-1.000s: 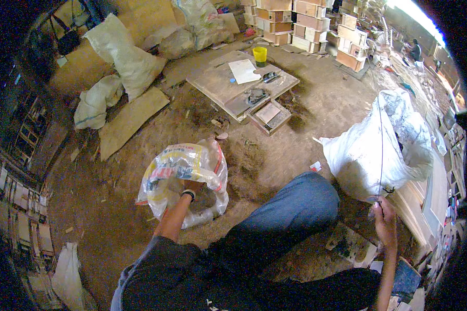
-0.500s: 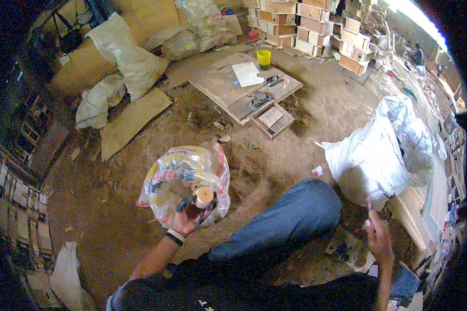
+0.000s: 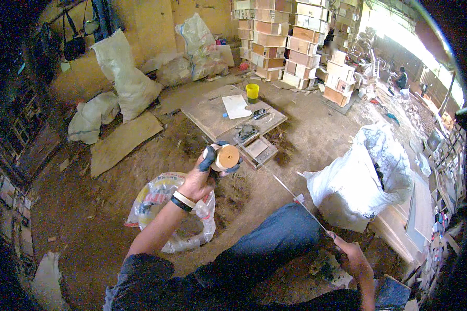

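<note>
My left hand (image 3: 196, 182), its fingers and thumb dark, is raised over the dirt floor and wrapped round a round wooden disc (image 3: 227, 157) with a small hole in its middle. Below that wrist lies a clear plastic bag (image 3: 207, 220) with coloured print, its mouth open. At the lower right my right hand (image 3: 352, 255) is closed on one end of a long thin rod (image 3: 291, 193). The rod slants up and left across my knee, its far tip near the low board, apart from the disc. A white sack (image 3: 337, 189) stands beyond my right hand.
Ahead is a low wooden board (image 3: 207, 111) bearing a yellow cup (image 3: 252, 92), a white sheet (image 3: 236, 107) and small tools. Stacked wooden boxes (image 3: 271, 44) rise behind it. Full sacks (image 3: 127, 78) lean at the left wall. Far right, another person (image 3: 401, 79) sits.
My left hand has risen from the plastic bag, carrying the wooden disc up and to the right. My right hand has moved left and down, and the rod now shows clearly.
</note>
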Demonstrator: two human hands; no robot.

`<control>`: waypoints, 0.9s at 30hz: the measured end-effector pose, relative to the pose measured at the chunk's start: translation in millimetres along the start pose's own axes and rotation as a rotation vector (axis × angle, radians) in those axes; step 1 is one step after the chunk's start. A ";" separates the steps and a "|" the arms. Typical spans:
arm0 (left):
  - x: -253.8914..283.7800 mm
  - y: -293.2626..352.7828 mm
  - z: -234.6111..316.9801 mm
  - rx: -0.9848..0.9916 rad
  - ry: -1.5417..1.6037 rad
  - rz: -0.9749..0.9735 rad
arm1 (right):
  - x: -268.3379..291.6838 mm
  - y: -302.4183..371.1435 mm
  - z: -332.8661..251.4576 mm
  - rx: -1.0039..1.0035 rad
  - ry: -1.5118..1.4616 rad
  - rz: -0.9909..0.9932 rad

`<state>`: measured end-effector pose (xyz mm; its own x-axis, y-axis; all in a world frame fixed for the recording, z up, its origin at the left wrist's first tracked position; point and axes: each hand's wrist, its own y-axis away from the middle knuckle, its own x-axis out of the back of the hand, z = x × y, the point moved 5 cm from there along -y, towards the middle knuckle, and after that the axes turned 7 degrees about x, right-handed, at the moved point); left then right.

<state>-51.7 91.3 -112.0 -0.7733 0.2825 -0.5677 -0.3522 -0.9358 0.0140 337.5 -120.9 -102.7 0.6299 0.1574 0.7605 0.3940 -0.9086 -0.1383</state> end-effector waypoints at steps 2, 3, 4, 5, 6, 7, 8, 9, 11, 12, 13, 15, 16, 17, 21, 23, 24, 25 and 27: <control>-10.2 -7.8 -0.3 0.031 0.002 0.036 | 2.8 -0.6 -4.9 0.101 0.056 0.061; -20.3 -11.2 -0.3 -0.022 -0.010 -0.027 | 3.0 -0.5 -4.1 0.078 0.069 0.055; -23.2 -14.3 -1.4 -0.013 0.005 0.012 | 2.9 -0.4 -3.3 0.055 0.079 0.048; -25.5 -17.1 -1.9 -0.009 0.013 0.043 | 3.1 -0.2 -2.8 0.032 0.088 0.041; -26.9 -19.7 -2.5 -0.005 0.022 0.074 | 4.2 0.2 -4.5 0.048 0.081 0.050; -33.0 -23.7 -0.5 -0.048 0.057 0.006 | 5.0 0.3 -6.4 0.064 0.075 0.060; -33.3 -26.0 -0.4 -0.039 0.069 0.015 | 5.9 0.2 -7.1 0.056 0.097 0.062; -34.7 -27.7 0.8 -0.047 0.074 -0.013 | 7.0 0.7 -9.3 0.066 0.060 0.072; -33.7 -30.7 2.9 -0.067 0.090 -0.012 | 8.6 1.2 -12.2 0.043 0.046 0.072; -31.4 -31.3 4.1 -0.078 0.102 0.018 | 9.5 1.3 -12.7 0.008 0.048 0.063; -29.2 -31.6 5.5 -0.088 0.113 0.050 | 9.7 1.2 -13.4 -0.025 0.053 0.045; -31.2 -30.3 10.4 -0.126 0.080 0.004 | 11.5 0.4 -16.7 -0.042 0.059 0.036; -32.1 -29.3 12.9 -0.134 0.062 -0.002 | 12.6 -0.3 -19.3 -0.028 0.059 0.047; -32.3 -27.2 15.1 -0.140 0.027 0.015 | 12.9 -0.8 -20.6 -0.029 0.071 0.040; -36.4 -20.9 26.8 -0.208 -0.156 0.111 | 11.8 -1.7 -25.1 0.032 0.031 0.057; -42.3 -23.5 33.2 -0.275 -0.167 0.078 | 10.6 -1.1 -22.4 0.013 0.039 0.065; -45.1 -25.4 36.2 -0.302 -0.126 0.034 | 11.1 -0.8 -21.8 0.022 0.044 0.082; -47.2 -27.4 39.6 -0.329 -0.084 -0.009 | 11.2 -0.5 -20.8 0.026 0.055 0.086; -50.7 -30.1 47.7 -0.405 -0.182 -0.063 | 12.1 0.2 -18.5 0.013 0.078 0.078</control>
<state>-27.1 115.2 -44.4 -0.8498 0.3401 -0.4028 -0.1944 -0.9124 -0.3601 332.8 -126.4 -81.8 0.6051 0.0554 0.7942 0.3549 -0.9117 -0.2069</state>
